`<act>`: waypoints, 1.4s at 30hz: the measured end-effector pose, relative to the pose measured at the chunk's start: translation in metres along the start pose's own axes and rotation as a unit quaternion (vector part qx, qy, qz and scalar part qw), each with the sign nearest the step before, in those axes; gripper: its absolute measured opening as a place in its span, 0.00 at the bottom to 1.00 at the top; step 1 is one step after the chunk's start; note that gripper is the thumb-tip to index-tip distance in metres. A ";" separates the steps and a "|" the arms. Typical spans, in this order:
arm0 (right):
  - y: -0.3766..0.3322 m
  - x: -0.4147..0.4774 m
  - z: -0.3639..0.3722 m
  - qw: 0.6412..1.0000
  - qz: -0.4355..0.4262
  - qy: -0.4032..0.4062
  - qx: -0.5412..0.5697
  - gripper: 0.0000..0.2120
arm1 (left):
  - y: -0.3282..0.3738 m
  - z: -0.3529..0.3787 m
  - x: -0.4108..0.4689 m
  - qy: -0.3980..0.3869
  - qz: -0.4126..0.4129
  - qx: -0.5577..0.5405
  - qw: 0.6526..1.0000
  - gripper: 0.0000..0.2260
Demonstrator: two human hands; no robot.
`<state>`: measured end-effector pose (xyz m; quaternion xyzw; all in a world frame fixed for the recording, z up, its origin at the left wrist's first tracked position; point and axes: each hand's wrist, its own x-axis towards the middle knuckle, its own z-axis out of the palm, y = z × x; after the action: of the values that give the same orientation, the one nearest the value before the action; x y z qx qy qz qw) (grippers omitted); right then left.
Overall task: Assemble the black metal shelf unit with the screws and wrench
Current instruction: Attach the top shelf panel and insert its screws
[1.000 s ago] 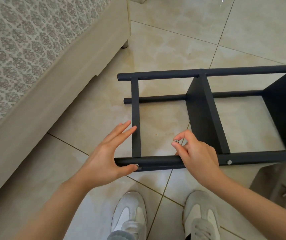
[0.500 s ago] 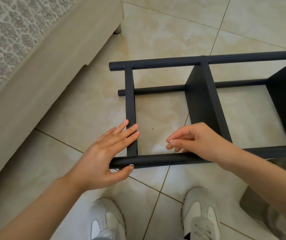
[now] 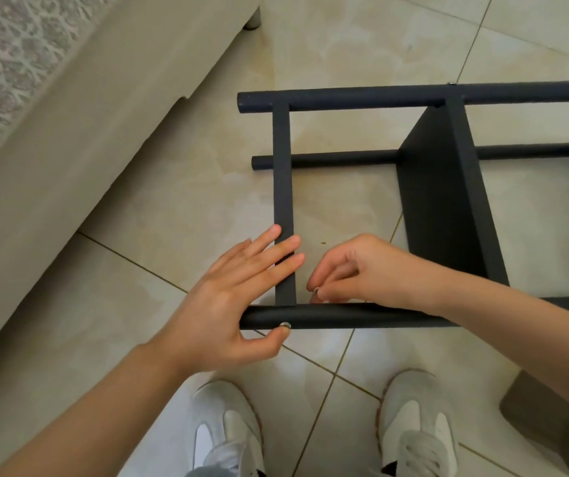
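The black metal shelf unit [image 3: 345, 101] lies on its side on the tiled floor, its near tube [image 3: 345, 316] running left to right in front of my feet. My left hand [image 3: 238, 297] lies with straight fingers over the black crossbar [image 3: 283, 173] where it meets the near tube, thumb under the tube beside a silver screw head [image 3: 284, 325]. My right hand [image 3: 362, 270] pinches a small silver nut [image 3: 315, 291] just behind the near tube, right of the crossbar joint. A black shelf panel [image 3: 444, 201] stands further right. No wrench is in view.
A beige sofa [image 3: 69, 115] with a patterned cover fills the left side, its leg [image 3: 252, 20] at the top. My two white shoes [image 3: 228, 432] stand just in front of the near tube. A dark flat object [image 3: 544, 404] lies on the floor at lower right.
My right hand has moved left and down along the near tube with the small silver nut, ending close to the crossbar joint. My left hand stays pressed on the joint.
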<state>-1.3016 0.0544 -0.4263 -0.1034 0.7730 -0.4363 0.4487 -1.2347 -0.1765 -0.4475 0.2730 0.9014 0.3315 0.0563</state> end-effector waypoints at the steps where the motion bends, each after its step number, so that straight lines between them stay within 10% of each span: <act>1: -0.003 0.004 0.003 1.000 -0.010 -0.003 -0.012 0.05 | 0.000 0.001 0.000 0.001 0.001 0.004 1.000 0.32; 8: -0.019 0.019 0.019 0.996 -0.053 -0.027 -0.060 0.19 | -0.003 -0.002 0.000 -0.003 0.019 0.033 0.999 0.32; 42: -0.004 0.039 0.007 0.952 0.137 -0.187 0.199 0.04 | -0.007 0.002 0.000 0.007 0.039 0.036 0.999 0.30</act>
<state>-1.3196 0.0266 -0.4479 0.0151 0.5795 -0.4892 0.6517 -1.2374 -0.1795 -0.4534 0.3072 0.9017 0.3030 0.0269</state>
